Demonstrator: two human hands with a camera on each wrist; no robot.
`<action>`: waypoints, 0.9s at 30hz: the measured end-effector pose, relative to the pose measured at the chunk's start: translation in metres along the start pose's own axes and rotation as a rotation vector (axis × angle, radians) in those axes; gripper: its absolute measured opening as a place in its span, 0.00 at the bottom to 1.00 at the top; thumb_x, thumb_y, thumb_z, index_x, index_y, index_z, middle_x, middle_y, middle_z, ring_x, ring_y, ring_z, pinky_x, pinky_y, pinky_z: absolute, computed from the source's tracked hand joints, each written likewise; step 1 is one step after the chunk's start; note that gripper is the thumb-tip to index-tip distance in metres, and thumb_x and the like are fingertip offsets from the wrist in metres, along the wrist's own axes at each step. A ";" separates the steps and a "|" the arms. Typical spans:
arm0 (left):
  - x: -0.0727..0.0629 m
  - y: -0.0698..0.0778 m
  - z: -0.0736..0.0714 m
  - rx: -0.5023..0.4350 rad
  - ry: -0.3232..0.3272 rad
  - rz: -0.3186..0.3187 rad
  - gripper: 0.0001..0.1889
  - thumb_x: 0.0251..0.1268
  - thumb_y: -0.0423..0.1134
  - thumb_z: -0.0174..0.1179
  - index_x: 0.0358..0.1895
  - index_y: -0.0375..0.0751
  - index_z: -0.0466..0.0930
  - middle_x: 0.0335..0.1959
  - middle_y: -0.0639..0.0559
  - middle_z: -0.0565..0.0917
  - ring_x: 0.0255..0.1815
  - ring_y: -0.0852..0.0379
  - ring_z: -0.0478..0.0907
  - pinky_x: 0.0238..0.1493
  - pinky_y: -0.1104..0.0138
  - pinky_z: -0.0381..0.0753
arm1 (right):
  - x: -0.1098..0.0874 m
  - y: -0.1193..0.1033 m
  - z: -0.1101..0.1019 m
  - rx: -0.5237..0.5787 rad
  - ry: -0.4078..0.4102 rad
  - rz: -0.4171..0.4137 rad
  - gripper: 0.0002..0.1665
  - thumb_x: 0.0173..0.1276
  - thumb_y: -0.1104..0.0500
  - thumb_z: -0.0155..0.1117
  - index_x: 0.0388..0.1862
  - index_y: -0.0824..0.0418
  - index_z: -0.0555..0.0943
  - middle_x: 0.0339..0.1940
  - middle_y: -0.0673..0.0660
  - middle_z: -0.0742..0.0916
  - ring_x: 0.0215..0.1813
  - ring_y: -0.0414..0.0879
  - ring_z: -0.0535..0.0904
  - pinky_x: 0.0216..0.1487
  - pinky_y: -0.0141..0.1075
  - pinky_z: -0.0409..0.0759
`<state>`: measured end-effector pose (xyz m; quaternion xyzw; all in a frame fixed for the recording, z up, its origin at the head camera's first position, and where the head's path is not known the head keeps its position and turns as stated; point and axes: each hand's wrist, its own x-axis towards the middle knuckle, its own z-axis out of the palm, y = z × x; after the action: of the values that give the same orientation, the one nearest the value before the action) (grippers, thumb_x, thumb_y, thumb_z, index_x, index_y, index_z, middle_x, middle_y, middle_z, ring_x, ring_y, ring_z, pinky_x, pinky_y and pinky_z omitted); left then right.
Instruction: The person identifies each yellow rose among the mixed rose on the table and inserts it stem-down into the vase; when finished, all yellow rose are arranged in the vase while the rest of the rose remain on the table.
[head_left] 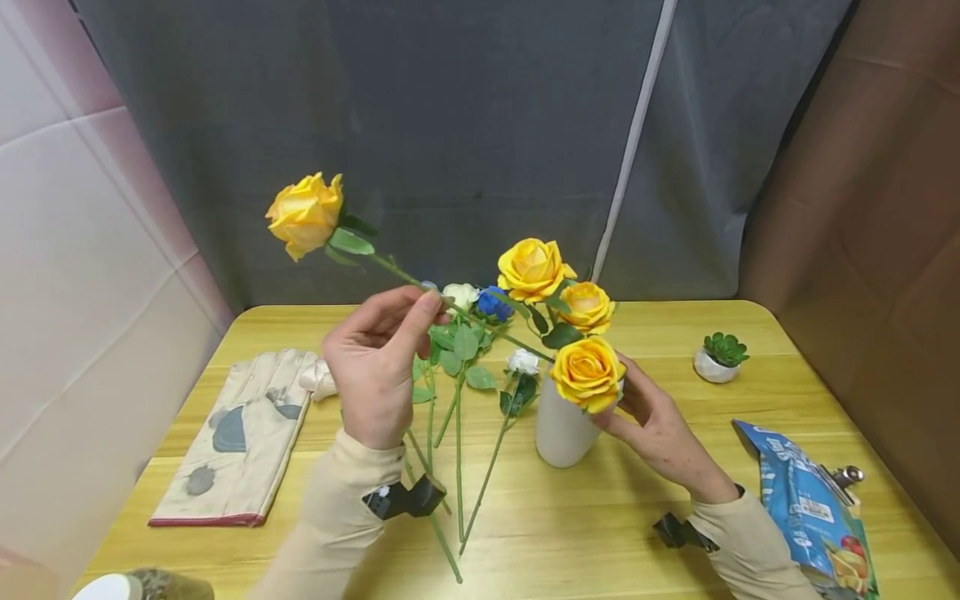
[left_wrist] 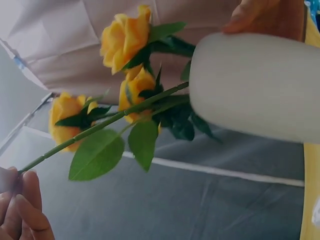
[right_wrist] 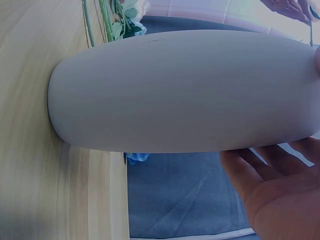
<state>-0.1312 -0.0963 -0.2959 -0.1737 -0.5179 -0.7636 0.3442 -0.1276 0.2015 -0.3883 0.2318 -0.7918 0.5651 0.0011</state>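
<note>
My left hand (head_left: pixel 372 367) pinches the stem of a yellow rose (head_left: pixel 306 215) between thumb and fingers. The bloom points up and left, while the stem slants down right, its lower end at the mouth of a white vase (head_left: pixel 564 433). Around the upper part of the vase, my right hand (head_left: pixel 671 437) grips its side, fingers partly hidden behind it. The vase stands upright on the table. Three other yellow roses (head_left: pixel 588 373) with dark green leaves rise from its mouth. In the left wrist view, the held stem (left_wrist: pixel 102 131) meets the vase rim beside their leaves.
Left of the vase lie a white rose (head_left: pixel 522 362), a blue rose (head_left: pixel 493 304) and several green stems. Beige gloves (head_left: pixel 232 442) lie farther left, and a white-lidded jar (head_left: pixel 112 587) is at the near-left corner. A potted succulent (head_left: pixel 722 357) and clipped blue pouch (head_left: pixel 806 504) are right.
</note>
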 end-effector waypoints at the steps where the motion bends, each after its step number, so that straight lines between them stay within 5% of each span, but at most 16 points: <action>1: -0.001 -0.001 0.002 0.012 -0.012 0.005 0.07 0.62 0.27 0.71 0.34 0.22 0.85 0.28 0.50 0.91 0.24 0.58 0.85 0.19 0.72 0.70 | 0.000 0.000 0.000 -0.001 0.000 0.001 0.42 0.74 0.66 0.65 0.82 0.55 0.60 0.78 0.62 0.69 0.72 0.29 0.69 0.68 0.23 0.69; 12: -0.015 -0.012 0.020 0.091 -0.110 -0.015 0.06 0.61 0.25 0.70 0.37 0.22 0.86 0.29 0.56 0.90 0.28 0.57 0.88 0.32 0.68 0.85 | 0.001 0.001 0.000 -0.002 -0.002 -0.004 0.42 0.73 0.67 0.65 0.82 0.57 0.60 0.77 0.63 0.70 0.71 0.30 0.70 0.68 0.23 0.69; 17: -0.023 -0.022 0.025 0.112 -0.180 -0.026 0.05 0.61 0.27 0.70 0.37 0.25 0.87 0.30 0.45 0.91 0.29 0.57 0.89 0.32 0.66 0.86 | 0.000 0.001 0.000 -0.003 -0.002 0.000 0.42 0.73 0.67 0.65 0.81 0.56 0.60 0.77 0.62 0.70 0.71 0.30 0.70 0.68 0.23 0.69; 21: -0.030 -0.029 0.030 0.138 -0.250 -0.067 0.04 0.62 0.26 0.70 0.37 0.28 0.88 0.31 0.36 0.90 0.29 0.59 0.88 0.30 0.67 0.85 | 0.000 0.001 0.000 -0.009 0.001 0.003 0.42 0.73 0.66 0.65 0.81 0.55 0.60 0.77 0.61 0.71 0.71 0.30 0.70 0.67 0.23 0.69; 27: -0.038 -0.037 0.034 0.207 -0.310 -0.159 0.03 0.63 0.31 0.71 0.37 0.35 0.90 0.31 0.42 0.91 0.30 0.53 0.89 0.28 0.70 0.82 | 0.000 0.002 0.000 -0.010 -0.001 -0.014 0.41 0.73 0.67 0.65 0.81 0.53 0.61 0.76 0.60 0.72 0.71 0.33 0.72 0.67 0.25 0.71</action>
<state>-0.1337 -0.0438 -0.3310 -0.2114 -0.6525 -0.6953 0.2149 -0.1285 0.2025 -0.3904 0.2376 -0.7929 0.5611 0.0060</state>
